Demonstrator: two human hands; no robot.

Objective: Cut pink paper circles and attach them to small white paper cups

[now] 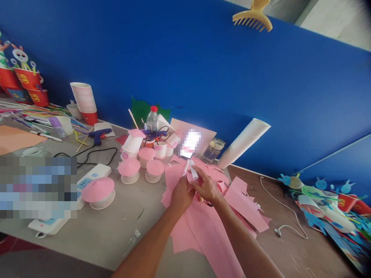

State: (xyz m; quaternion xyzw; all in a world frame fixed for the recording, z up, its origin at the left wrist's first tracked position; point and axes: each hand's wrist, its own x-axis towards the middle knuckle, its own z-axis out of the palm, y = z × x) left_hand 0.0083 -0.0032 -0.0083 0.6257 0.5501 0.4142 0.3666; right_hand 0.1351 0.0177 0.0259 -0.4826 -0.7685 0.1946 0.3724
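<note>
My left hand (182, 194) is closed around a slim white pen-like stick (186, 167) that points up and away. Beside it, my right hand (205, 186) pinches a short white tube-like piece (193, 170); its exact kind is unclear. The two hands touch, their fingertips partly hiding what they hold. Beneath them spread cut sheets of pink paper (199, 227). Just beyond stands a bright phone-like screen (189, 143), blurred out, leaning near a pink card (207, 132).
Several paper cups with pink paper tops (129, 166) stand to the left. A power strip (95, 174), a blue glue gun (100, 135) and its cord lie farther left. A leaning stack of white cups (245, 143) and a glass jar (213, 150) stand behind on the right.
</note>
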